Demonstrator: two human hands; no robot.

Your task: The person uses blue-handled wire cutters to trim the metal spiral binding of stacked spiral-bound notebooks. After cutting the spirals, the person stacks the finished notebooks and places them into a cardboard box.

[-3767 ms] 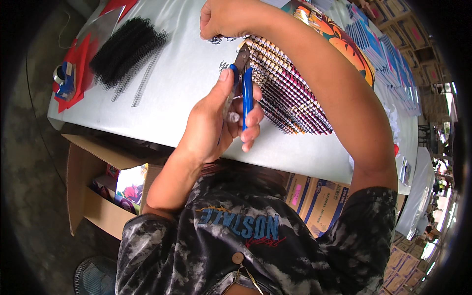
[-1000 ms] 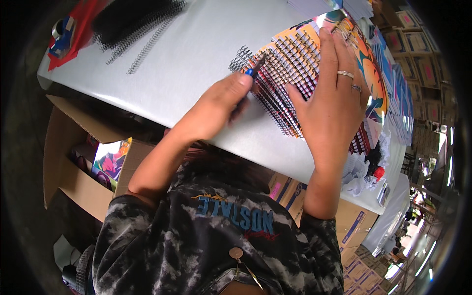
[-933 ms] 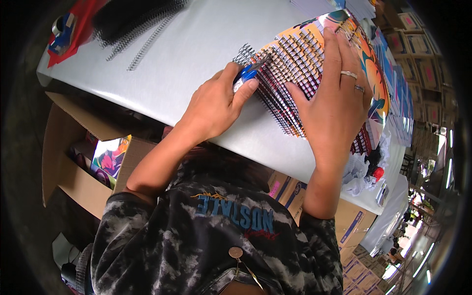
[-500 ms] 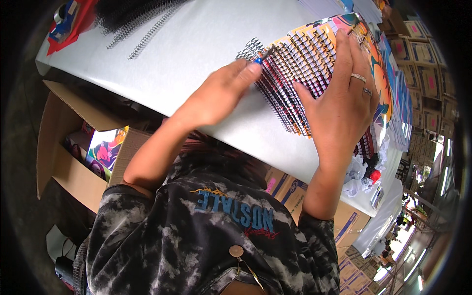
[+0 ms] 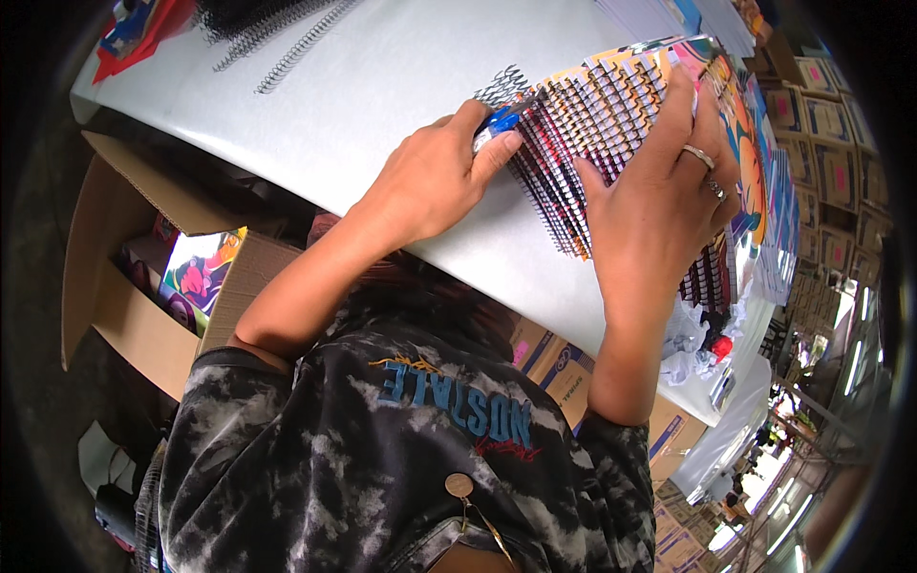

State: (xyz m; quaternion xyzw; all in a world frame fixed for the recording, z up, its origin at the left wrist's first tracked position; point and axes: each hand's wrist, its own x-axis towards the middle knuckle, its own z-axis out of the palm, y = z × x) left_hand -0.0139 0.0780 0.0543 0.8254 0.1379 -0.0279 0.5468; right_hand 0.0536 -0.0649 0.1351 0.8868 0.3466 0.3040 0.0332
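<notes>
A row of spiral-bound notebooks (image 5: 602, 105) lies fanned on the white table, their dark coil spines side by side. My left hand (image 5: 425, 177) is closed around blue-handled pliers (image 5: 503, 120). The dark jaws reach the coil ends at the row's left edge, but whether they grip one is too small to tell. Loose coil ends (image 5: 504, 84) stick out just beyond them. Spread over the right part of the row, my right hand (image 5: 659, 205) rests its fingertips and thumb on the spines. Its fingers are apart.
Loose black coils (image 5: 253, 38) lie at the far left beside a red sheet (image 5: 158, 33). An open carton (image 5: 105, 353) holding colourful notebooks stands left of the white table (image 5: 315, 143). Crumpled plastic (image 5: 680, 342) sits at the right. Stacked cartons (image 5: 826, 143) are beyond.
My left hand has turned slightly, exposing more of the pliers' blue handles. My right hand stays on the notebooks with nearly the same spread. The whole view has shifted a little.
</notes>
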